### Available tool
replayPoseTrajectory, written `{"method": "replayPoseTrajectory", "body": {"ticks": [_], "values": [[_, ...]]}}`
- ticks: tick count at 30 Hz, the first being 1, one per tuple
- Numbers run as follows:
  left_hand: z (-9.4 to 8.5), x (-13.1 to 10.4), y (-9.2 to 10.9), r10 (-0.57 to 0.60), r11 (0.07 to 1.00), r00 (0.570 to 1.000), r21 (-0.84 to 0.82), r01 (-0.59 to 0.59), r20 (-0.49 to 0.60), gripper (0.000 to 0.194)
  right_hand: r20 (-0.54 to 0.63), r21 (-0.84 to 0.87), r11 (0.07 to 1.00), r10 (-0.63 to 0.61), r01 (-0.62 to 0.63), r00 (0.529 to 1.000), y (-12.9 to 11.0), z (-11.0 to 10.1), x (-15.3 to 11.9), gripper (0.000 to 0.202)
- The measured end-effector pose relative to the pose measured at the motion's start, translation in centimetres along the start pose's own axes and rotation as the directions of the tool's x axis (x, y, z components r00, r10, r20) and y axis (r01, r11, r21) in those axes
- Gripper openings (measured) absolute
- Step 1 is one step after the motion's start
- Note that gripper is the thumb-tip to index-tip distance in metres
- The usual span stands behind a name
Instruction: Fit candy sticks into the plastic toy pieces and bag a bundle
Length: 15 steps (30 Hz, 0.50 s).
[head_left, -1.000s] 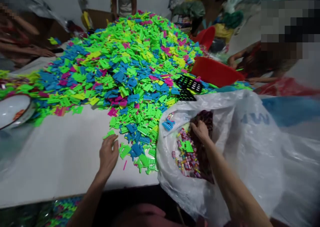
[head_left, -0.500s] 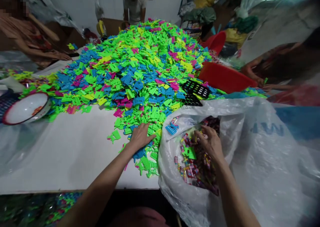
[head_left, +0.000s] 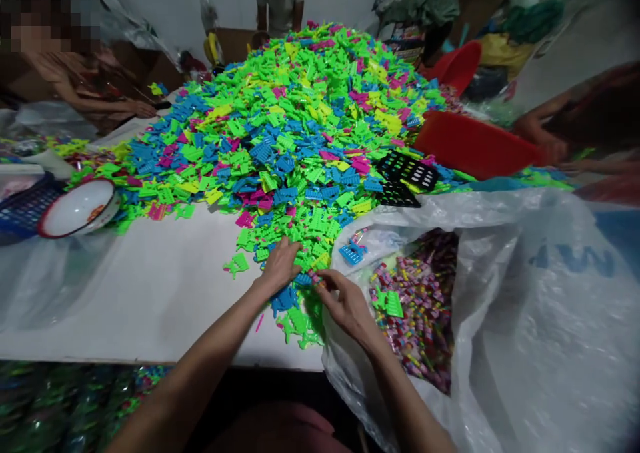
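A big heap of small plastic pieces [head_left: 300,113] in green, blue, pink and yellow covers the white table [head_left: 150,293]. My left hand [head_left: 281,265] rests palm down on the near edge of the heap, fingers over green and blue pieces. My right hand [head_left: 345,304] is just right of it, at the rim of a large clear plastic bag [head_left: 525,320], pinching a small pink item at its fingertips. Inside the bag lie several small wrapped colourful items [head_left: 425,306] and a few green pieces.
A white bowl with a red rim [head_left: 77,208] and a blue basket [head_left: 23,206] stand at the left. Red tubs [head_left: 475,148] and black grids [head_left: 407,171] sit at the right of the heap. Other people work at the left, right and far end.
My left hand moved right from the bare table onto the heap's edge. My right hand came out of the bag and over to the left hand with a small item.
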<state>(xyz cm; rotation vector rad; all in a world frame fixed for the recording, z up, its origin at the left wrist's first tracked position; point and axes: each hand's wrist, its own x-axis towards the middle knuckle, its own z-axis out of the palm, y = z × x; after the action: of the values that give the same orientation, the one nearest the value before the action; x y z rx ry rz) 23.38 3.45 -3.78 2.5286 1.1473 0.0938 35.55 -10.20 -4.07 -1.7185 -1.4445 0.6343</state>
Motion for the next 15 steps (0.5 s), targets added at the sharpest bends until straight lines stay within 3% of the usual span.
{"method": "replayPoseTrajectory", "body": {"ticks": [3,6,9,12,14,15], "values": [[0.7,-0.7,-0.3,-0.047,0.987,0.987,-0.16,0.021,-0.156,0.033,0.053,-0.113,0.993,-0.035,0.041,0.998,-0.4,0.3,0.5,0.023],[0.6,-0.9,-0.5,-0.12,0.927,0.967,-0.375,0.027,-0.226,0.012,-0.019,-0.143,0.989,-0.043,0.04,0.999,-1.0,0.4,0.4,0.024],[0.1,-1.6,-1.3,-0.349,0.691,0.889,-0.722,0.03,-0.297,0.016,-0.073,-0.124,0.99,-0.077,0.067,0.994,-1.3,0.2,-0.1,0.023],[-0.1,-3.8,-3.3,-0.529,0.375,0.831,-0.926,0.048,-0.171,0.033,-0.052,-0.133,0.989,-0.077,0.07,0.996,-1.3,0.5,-0.4,0.022],[0.2,-6.1,-5.3,-0.556,0.299,0.827,-0.949,0.103,-0.085,0.031,-0.022,-0.173,0.982,-0.083,0.078,0.996,-1.4,1.2,-0.6,0.023],[0.4,-7.4,-6.4,-0.557,0.322,0.825,-0.939,0.116,-0.089,0.027,-0.011,-0.204,0.974,-0.098,0.094,0.995,-1.5,1.6,-0.6,0.023]]}}
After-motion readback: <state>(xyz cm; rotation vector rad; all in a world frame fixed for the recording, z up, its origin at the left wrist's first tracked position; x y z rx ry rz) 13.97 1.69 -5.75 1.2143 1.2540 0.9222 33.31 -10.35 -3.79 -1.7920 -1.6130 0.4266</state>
